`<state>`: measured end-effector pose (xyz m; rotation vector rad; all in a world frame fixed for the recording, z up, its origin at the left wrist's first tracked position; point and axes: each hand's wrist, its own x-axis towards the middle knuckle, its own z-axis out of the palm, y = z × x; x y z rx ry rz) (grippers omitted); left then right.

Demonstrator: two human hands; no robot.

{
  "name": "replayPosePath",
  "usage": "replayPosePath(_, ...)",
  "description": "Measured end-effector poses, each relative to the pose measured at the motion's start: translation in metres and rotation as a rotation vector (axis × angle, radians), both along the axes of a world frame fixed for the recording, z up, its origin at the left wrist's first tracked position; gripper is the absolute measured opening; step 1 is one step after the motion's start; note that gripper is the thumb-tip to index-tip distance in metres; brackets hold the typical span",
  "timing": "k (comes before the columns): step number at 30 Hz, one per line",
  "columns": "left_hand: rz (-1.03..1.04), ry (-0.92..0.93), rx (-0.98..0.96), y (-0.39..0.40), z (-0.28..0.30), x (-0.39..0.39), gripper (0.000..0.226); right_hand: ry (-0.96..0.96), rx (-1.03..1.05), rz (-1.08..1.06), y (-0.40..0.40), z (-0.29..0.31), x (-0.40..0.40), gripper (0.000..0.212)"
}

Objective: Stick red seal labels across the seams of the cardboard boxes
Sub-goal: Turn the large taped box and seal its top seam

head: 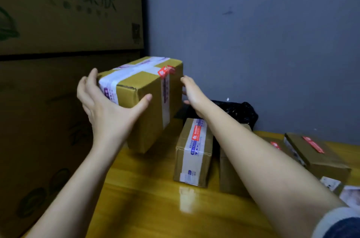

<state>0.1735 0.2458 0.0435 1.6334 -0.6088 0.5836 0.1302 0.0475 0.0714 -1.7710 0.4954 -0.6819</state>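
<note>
1. Grey wall (253, 42) and big stacked cartons (58, 23) hem in the yellow counter (146, 198).
2. Both hands clamp a taped cardboard box (148, 105) aloft, likely to move or turn it.
3. Left hand (109, 109) fingers grasp its near end; right hand (194, 95) braces the far side.
4. Its red seal label (165, 71) already crosses the top seam.

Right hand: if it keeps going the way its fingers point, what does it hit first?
The right hand points up and away, its palm against the right end of the held box. Past its fingers only the grey wall shows; depth is unclear.
</note>
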Motion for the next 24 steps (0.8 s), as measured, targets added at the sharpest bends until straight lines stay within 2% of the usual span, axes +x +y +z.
replayPosePath(7,-0.241,0.072,-0.118,-0.022,0.05,-0.039,0.108,-0.18,-0.099,-0.175,-0.03,0.036,-0.084,0.043)
replayPosePath(11,-0.447,0.23,-0.16,-0.045,0.064,-0.065,0.108,-0.237,-0.177,-0.271,-0.045,0.044,-0.146,0.044)
replayPosePath(14,-0.623,0.425,-0.179,-0.065,0.07,-0.083,0.112,-0.244,-0.248,-0.341,-0.047,0.04,-0.201,0.049)
replayPosePath(17,-0.768,0.605,-0.149,-0.079,0.072,-0.095,0.099,-0.226,-0.262,-0.373,-0.049,0.031,-0.249,0.05)
replayPosePath(20,-0.973,0.76,-0.085,-0.094,0.073,-0.116,0.081,-0.275,-0.254,-0.403,-0.05,0.023,-0.295,0.042)
replayPosePath(21,-0.991,0.808,-0.072,-0.099,0.072,-0.122,0.077,-0.294,-0.267,-0.413,-0.049,0.021,-0.306,0.042)
replayPosePath(23,-0.988,0.889,-0.019,-0.104,0.072,-0.135,0.052,-0.333,-0.283,-0.44,-0.048,0.016,-0.325,0.042)
replayPosePath(24,-1.016,0.928,-0.002,-0.107,0.071,-0.14,0.055,-0.349,-0.292,-0.455,-0.048,0.014,-0.334,0.04)
